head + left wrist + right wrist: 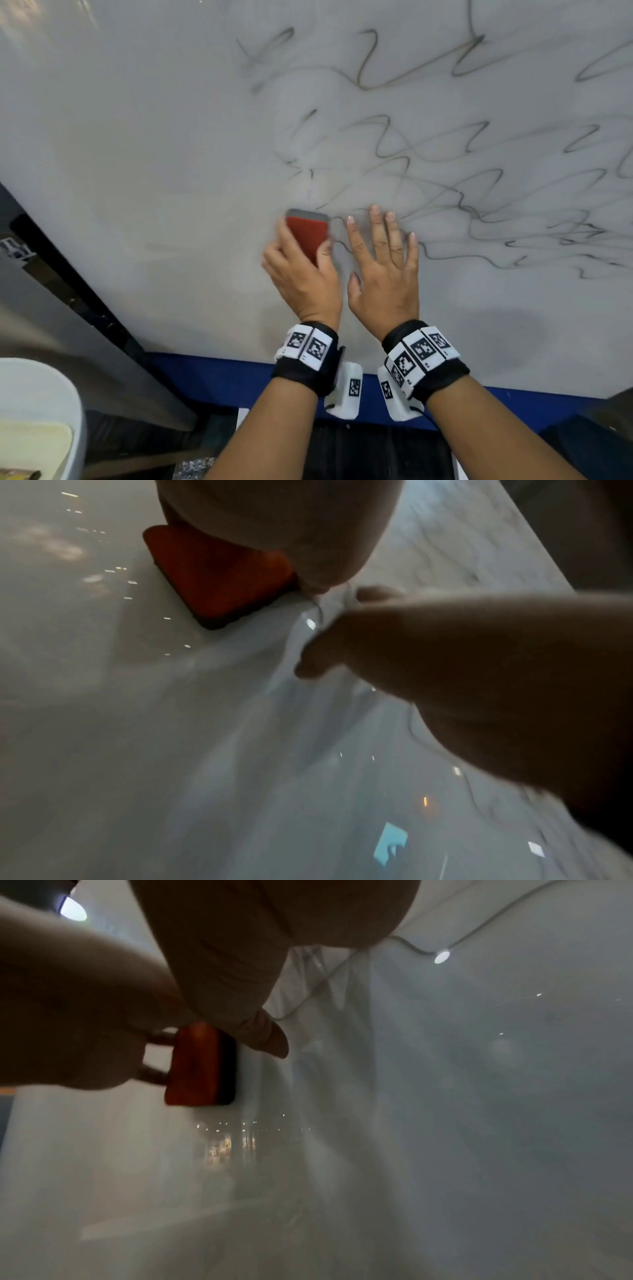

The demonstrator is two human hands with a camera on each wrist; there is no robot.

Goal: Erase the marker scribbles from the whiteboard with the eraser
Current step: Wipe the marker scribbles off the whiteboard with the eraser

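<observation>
Left hand [301, 270] pinches the eraser [306, 236] by its sides — felt flat on the whiteboard [137, 154]. Beside that grip, the right hand [383, 274] lies flat, probably bracing; scribbles [479, 212] remain beyond it.

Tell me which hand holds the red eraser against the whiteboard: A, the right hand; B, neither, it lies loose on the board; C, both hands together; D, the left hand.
D: the left hand grips the red eraser, while the right hand lies flat with straight fingers on the whiteboard beside it.
</observation>
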